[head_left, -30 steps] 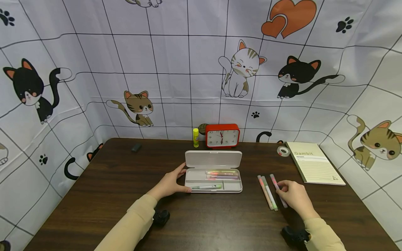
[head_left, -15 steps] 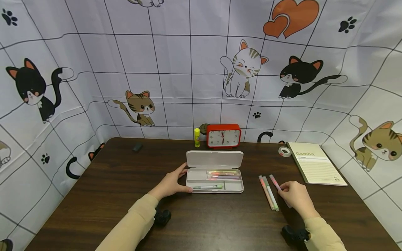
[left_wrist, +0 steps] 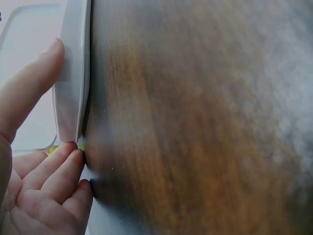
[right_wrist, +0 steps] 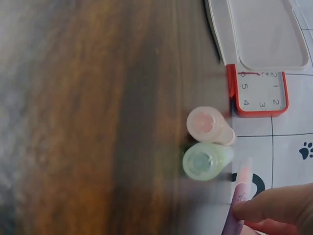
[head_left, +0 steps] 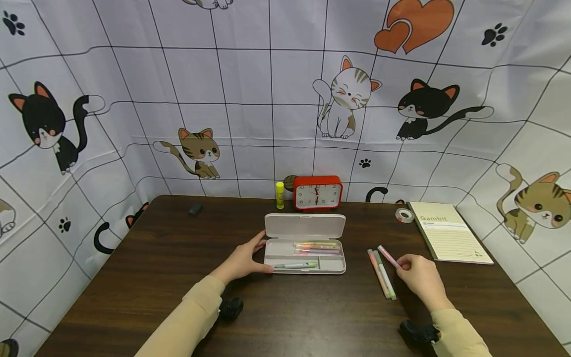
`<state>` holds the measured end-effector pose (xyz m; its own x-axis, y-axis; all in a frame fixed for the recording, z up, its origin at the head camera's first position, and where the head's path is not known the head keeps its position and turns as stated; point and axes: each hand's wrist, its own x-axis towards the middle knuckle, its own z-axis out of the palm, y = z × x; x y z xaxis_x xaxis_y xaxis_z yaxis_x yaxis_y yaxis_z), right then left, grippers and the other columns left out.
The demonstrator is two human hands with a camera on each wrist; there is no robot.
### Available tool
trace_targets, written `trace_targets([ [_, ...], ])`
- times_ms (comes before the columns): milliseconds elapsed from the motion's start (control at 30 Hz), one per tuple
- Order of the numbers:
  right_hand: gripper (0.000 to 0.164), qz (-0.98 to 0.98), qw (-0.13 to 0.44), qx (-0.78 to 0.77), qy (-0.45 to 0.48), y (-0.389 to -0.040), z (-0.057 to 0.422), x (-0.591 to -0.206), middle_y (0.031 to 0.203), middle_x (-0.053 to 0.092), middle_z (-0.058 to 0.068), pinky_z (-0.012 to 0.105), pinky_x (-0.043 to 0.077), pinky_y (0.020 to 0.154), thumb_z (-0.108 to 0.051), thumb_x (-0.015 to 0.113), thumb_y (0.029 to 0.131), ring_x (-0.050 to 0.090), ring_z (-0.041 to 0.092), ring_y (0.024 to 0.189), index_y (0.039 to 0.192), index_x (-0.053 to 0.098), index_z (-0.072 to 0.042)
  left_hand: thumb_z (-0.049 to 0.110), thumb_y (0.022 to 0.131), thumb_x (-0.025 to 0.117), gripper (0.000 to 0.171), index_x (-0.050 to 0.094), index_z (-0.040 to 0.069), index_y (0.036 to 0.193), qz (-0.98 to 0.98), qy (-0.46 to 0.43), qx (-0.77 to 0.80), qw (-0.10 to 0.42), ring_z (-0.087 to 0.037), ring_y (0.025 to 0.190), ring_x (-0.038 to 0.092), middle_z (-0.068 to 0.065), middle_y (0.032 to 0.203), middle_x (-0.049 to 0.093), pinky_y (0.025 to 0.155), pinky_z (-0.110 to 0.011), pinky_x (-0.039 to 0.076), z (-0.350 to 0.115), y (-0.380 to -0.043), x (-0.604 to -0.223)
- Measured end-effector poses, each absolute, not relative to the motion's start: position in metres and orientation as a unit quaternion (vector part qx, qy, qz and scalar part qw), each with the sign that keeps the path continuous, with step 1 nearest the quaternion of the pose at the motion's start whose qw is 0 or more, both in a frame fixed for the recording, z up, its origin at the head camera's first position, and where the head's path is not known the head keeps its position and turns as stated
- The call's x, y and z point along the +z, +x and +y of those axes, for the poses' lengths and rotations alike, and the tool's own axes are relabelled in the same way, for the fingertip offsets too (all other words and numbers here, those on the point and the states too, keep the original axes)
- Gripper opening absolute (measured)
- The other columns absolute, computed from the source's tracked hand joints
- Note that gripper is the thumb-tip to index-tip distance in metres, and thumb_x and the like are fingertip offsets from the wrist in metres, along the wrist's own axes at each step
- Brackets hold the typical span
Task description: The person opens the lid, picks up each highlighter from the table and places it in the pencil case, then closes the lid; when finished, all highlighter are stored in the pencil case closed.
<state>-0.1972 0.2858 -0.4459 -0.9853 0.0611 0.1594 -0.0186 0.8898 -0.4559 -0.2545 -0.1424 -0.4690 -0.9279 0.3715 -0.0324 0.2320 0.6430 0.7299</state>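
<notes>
Pencil case, white, on the dark wood surface; lid raised at the rear. Rear compartment: several coloured markers, lying lengthwise. Front compartment, left part: one white-and-green pen, also lengthwise.

Left hand: at the left end of the case; thumb against the front wall, the other fingers bent at the end wall, the case held between them. Sleeve pale yellow; black device at the wrist.

Right hand: thumb and fingers clamped on one pink-and-purple marker, its far end slanting forward and to the left. Whether this marker touches the surface cannot be told.

Orange marker and green marker: a pair lying side by side, touching, between the case and the right hand; the held marker is just beside the green one.

Rear of surface, from left: small dark block; yellow glue stick, upright; red alarm clock, white dial, behind the lid; roll of tape, beside a pale notebook marked "Gambit".

Backdrop: white sheet, black grid, printed cats, paws, hearts.
</notes>
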Motion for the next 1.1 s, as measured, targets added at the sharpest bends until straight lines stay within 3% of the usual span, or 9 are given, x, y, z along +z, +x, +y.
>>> trace_targets([
  [200, 0.009, -0.968, 0.11, 0.224, 0.006, -0.198, 0.279, -0.441, 0.069, 0.061, 0.0, 0.031, 0.04, 0.052, -0.006, 0.065, 0.077, 0.051, 0.014, 0.059, 0.084, 0.07, -0.003, 0.035, 0.072, 0.083, 0.108, 0.018, 0.01, 0.153, 0.9, 0.163, 0.392, 0.093, -0.03, 0.131, 0.044, -0.016, 0.141, 0.048, 0.107, -0.05, 0.034, -0.144, -0.253, -0.467],
  [633, 0.011, -0.968, 0.096, 0.23, 0.02, -0.204, 0.246, -0.431, 0.075, 0.063, 0.001, 0.03, 0.039, 0.048, -0.009, 0.068, 0.08, 0.051, 0.013, 0.061, 0.09, 0.072, -0.007, 0.035, 0.071, 0.084, 0.108, 0.018, 0.009, 0.153, 0.9, 0.164, 0.394, 0.089, -0.029, 0.131, 0.044, -0.014, 0.141, 0.049, 0.107, -0.048, 0.034, -0.144, -0.254, -0.466],
  [1100, 0.009, -0.968, 0.099, 0.225, 0.053, -0.211, 0.222, -0.428, 0.077, 0.063, 0.001, 0.031, 0.042, 0.052, -0.01, 0.07, 0.079, 0.053, 0.014, 0.066, 0.088, 0.073, -0.01, 0.034, 0.07, 0.084, 0.107, 0.02, 0.008, 0.152, 0.9, 0.162, 0.396, 0.09, -0.029, 0.131, 0.045, -0.014, 0.14, 0.05, 0.107, -0.047, 0.034, -0.143, -0.254, -0.469],
])
